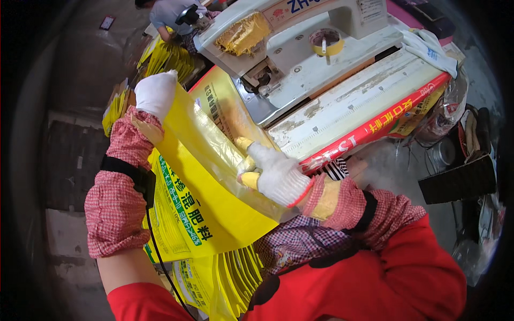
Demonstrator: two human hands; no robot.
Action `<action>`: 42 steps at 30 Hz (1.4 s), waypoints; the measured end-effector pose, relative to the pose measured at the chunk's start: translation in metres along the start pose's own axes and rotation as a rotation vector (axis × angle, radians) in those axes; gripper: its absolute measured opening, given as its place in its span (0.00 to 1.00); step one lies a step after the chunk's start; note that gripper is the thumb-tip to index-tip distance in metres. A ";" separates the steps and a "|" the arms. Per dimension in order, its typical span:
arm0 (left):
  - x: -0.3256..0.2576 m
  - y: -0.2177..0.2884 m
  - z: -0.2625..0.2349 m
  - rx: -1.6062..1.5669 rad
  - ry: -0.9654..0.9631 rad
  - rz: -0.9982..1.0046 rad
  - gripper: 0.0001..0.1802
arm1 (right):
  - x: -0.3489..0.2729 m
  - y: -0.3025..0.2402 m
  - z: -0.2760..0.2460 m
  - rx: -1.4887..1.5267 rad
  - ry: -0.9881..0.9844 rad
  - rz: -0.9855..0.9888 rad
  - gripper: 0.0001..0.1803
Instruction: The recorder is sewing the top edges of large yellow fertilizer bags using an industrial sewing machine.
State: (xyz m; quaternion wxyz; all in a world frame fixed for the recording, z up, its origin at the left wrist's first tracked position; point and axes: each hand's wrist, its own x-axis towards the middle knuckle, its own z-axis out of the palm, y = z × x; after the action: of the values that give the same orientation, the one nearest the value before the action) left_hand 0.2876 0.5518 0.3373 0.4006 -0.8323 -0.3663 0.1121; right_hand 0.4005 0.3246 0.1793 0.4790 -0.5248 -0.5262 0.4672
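A large yellow printed woven sack (pixel 214 198) with a green band is stretched between my two gloved hands, in front of a sewing machine (pixel 300 48). At its far left corner, my left hand (pixel 155 95), in a white glove, is closed on the edge. My right hand (pixel 276 174), in a white knit glove with yellow fingertips, pinches the sack's right side, where a shiny clear plastic layer (pixel 227 150) shows. Beyond that layer, a gold-coloured printed sheet (pixel 217 99) reaches up to the machine's needle end. The fingertips of my left hand are hidden.
Several folded yellow sacks (pixel 230 278) lie stacked below my hands. A tape roll (pixel 326 43) sits on the machine, and a pale cloth (pixel 431 51) hangs at its right end. Another person (pixel 174 18) works beside more yellow sacks (pixel 166 59). A dark box (pixel 458 182) stands right.
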 end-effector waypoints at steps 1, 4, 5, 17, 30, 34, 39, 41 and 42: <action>0.000 0.001 0.002 0.004 -0.010 -0.027 0.13 | 0.002 0.001 0.003 -0.006 -0.056 0.074 0.29; 0.003 -0.010 0.011 -0.057 0.036 0.027 0.13 | 0.021 0.005 0.004 -0.199 -0.250 0.269 0.22; 0.006 -0.018 0.015 -0.184 -0.051 -0.074 0.13 | 0.027 0.007 0.002 -0.329 -0.260 0.168 0.20; 0.036 0.075 0.078 -0.286 0.073 -0.309 0.09 | 0.020 -0.010 0.025 0.658 -0.114 0.323 0.17; 0.033 0.133 0.133 -0.929 0.675 0.231 0.04 | -0.055 0.036 -0.064 0.767 0.268 0.511 0.20; 0.029 0.121 0.117 -0.837 0.387 0.331 0.05 | -0.057 0.040 -0.068 0.818 0.024 0.523 0.22; -0.001 0.104 0.101 -0.959 -0.067 0.235 0.12 | -0.069 0.042 -0.075 0.155 -0.026 0.188 0.25; 0.001 0.105 0.107 -0.939 -0.034 0.319 0.12 | -0.069 0.034 -0.075 -0.234 0.001 -0.024 0.23; 0.006 0.106 0.113 -0.808 0.082 0.366 0.12 | -0.065 0.030 -0.074 -0.264 -0.002 0.046 0.23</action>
State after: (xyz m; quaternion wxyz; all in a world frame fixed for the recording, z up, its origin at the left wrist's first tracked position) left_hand 0.2929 0.5781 0.1849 0.0310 -0.9769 -0.2112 -0.0042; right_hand 0.4770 0.2592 0.1565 0.3945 -0.5947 -0.5714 0.4051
